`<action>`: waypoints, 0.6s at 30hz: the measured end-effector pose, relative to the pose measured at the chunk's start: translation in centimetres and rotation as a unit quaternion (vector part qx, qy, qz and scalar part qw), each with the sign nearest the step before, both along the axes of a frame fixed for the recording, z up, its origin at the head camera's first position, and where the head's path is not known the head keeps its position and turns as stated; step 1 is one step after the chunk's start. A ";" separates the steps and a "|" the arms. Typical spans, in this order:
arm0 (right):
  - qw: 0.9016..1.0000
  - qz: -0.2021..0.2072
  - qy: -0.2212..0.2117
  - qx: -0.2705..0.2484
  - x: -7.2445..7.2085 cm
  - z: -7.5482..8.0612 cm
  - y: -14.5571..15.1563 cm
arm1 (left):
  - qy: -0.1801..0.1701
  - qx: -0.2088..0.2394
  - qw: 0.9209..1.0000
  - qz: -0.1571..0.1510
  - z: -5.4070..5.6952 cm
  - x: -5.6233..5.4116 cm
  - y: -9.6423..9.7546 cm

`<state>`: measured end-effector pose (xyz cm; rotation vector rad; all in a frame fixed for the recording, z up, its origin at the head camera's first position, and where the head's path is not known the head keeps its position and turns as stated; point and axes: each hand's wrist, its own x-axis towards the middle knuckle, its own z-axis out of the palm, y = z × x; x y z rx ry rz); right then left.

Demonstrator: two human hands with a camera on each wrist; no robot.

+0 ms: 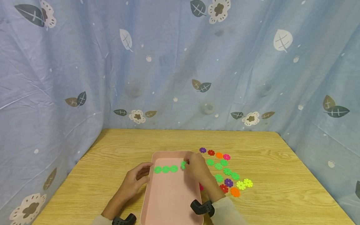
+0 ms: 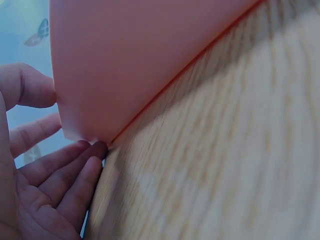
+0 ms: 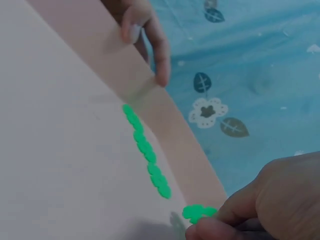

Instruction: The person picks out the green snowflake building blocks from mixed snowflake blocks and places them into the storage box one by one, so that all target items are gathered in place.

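Observation:
A pink tray (image 1: 174, 200) lies on the table, with three green notched discs (image 1: 166, 169) in a row near its far end. My right hand (image 1: 196, 165) pinches another green notched disc (image 3: 197, 212) between thumb and fingers, low inside the tray near its far right corner. On the other side, my left hand (image 1: 134, 181) rests its fingertips against the tray's left edge. In the left wrist view, its fingers (image 2: 75, 180) touch the outer wall and lower corner of the tray.
Right of the tray, several loose notched discs lie on the wooden table (image 1: 281, 175): green discs (image 1: 227, 171), yellow discs (image 1: 241, 185), an orange disc (image 1: 235, 192), a purple disc (image 1: 228, 182) and a red disc (image 1: 223, 188). A blue patterned curtain (image 1: 174, 68) surrounds the table.

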<state>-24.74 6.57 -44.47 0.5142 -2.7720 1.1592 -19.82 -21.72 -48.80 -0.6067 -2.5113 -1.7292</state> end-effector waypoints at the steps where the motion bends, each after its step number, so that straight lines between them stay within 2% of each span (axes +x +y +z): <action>1: 1.000 0.001 0.003 0.011 0.0 -0.1 -0.1 | -0.001 0.001 1.000 0.002 0.0 0.0 0.0; 8: 0.997 -0.005 0.044 0.060 -0.1 -0.2 -0.5 | -0.003 0.003 1.000 0.011 0.0 0.0 0.1; 18: 0.996 -0.012 0.043 0.080 -0.1 -0.1 -0.6 | 0.004 0.004 1.000 0.000 -0.1 -0.1 0.0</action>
